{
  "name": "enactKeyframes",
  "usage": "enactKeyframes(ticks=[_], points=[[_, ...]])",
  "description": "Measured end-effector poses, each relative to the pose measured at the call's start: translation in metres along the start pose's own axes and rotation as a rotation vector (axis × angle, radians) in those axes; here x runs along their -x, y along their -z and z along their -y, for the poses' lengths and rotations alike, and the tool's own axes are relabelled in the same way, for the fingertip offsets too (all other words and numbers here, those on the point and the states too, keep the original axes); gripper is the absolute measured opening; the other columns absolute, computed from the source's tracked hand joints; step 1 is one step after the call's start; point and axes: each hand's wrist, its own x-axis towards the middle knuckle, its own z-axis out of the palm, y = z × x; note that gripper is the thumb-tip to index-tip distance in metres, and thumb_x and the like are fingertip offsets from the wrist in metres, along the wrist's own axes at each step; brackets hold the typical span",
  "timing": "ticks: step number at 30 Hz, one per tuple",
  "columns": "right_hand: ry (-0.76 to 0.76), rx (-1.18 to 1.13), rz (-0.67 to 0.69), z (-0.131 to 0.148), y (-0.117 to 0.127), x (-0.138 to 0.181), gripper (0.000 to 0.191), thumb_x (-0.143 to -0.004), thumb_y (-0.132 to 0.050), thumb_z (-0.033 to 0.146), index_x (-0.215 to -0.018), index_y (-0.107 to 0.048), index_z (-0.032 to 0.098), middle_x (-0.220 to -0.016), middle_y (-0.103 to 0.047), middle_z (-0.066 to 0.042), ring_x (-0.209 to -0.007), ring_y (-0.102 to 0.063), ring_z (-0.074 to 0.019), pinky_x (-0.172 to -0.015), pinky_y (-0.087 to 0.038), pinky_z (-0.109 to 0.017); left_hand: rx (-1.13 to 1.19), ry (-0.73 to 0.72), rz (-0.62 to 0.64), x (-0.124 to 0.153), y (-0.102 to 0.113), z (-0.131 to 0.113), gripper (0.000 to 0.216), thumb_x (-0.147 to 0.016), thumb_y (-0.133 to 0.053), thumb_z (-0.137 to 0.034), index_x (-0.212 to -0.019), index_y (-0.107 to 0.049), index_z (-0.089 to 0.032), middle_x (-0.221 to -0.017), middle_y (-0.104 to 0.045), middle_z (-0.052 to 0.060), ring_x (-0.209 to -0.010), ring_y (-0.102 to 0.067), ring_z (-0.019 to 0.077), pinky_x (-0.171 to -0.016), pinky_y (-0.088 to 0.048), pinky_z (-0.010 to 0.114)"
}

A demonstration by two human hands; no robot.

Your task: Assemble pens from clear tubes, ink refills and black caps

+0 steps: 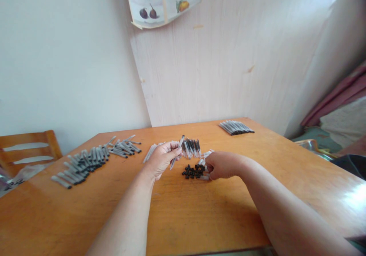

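Wooden surface (183, 218) is carrying all the parts, both forearms extending over its near side. Small black caps (191, 172) are lying in a loose cluster near the middle, just left of the right hand (224, 165). That hand is pointing down with fingers curled; fingertips are hiding, so can't tell if its grip is closed on anything. A few whitish pieces (204, 178) are showing right at its fingers, more poking out behind it. Left hand (166, 155) is holding a slim pen (182, 138), grip closed, thumb against fingers. Pen is tilting, dark end up, clear end sticking out below the hand. Off to the left, a long pile of black-ended pens (85, 161) is spreading diagonally, a smaller pile (124, 148) sitting just past its right end. White barrels (151, 151) are lying side by side left of the left hand, partly hiding behind it. Row of dark-and-clear pieces (193, 148) is sitting just beyond the held pen. Neat bundle of pens (236, 127) is lying at the far right edge. Fruit poster (166, 4) is hanging on the wall (217, 69) behind.
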Motion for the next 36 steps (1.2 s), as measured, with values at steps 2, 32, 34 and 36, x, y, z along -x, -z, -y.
enactKeyframes(ticks=[2,32,34,36], points=[[0.014,-0.013,-0.021,0.000,0.000,0.000,0.008,-0.061,-0.067,0.027,-0.060,-0.064,0.019,-0.059,-0.063,-0.001,-0.050,-0.051,-0.0122,-0.046,-0.028,-0.024,0.019,0.007,-0.023,0.000,0.002,0.000,0.025,-0.078,-0.069,-0.037,-0.088,-0.064,-0.014,-0.081,-0.069,0.006,-0.068,-0.059,0.0113,-0.059,-0.042,0.020],[-0.007,-0.993,-0.229,0.045,-0.013,-0.020,0.008,-0.079,-0.059,0.021,-0.081,-0.051,0.020,-0.064,-0.064,0.002,-0.054,-0.060,-0.0094,-0.051,-0.050,-0.019,0.508,-0.042,-0.253,-0.007,-0.002,0.001,0.025,-0.075,-0.073,-0.028,-0.085,-0.054,-0.017,-0.081,-0.067,0.002,-0.073,-0.065,0.0117,-0.064,-0.053,0.023],[-0.022,-0.993,-0.226,0.047,-0.012,-0.019,0.007,-0.079,-0.058,0.021,-0.080,-0.051,0.020,-0.064,-0.065,0.002,-0.055,-0.060,-0.0093,-0.052,-0.050,-0.019,0.500,-0.046,-0.252,-0.007,-0.002,0.001,0.025,-0.075,-0.073,-0.029,-0.086,-0.054,-0.017,-0.082,-0.067,0.002,-0.074,-0.065,0.0121,-0.064,-0.053,0.023],[-0.012,-1.000,-0.230,0.047,-0.012,-0.019,0.006,-0.080,-0.057,0.020,-0.080,-0.051,0.020,-0.064,-0.065,0.002,-0.054,-0.060,-0.0094,-0.052,-0.050,-0.019,0.493,-0.052,-0.245,-0.006,-0.003,0.001,0.026,-0.076,-0.073,-0.030,-0.086,-0.054,-0.017,-0.082,-0.067,0.002,-0.075,-0.065,0.0127,-0.064,-0.053,0.024]])
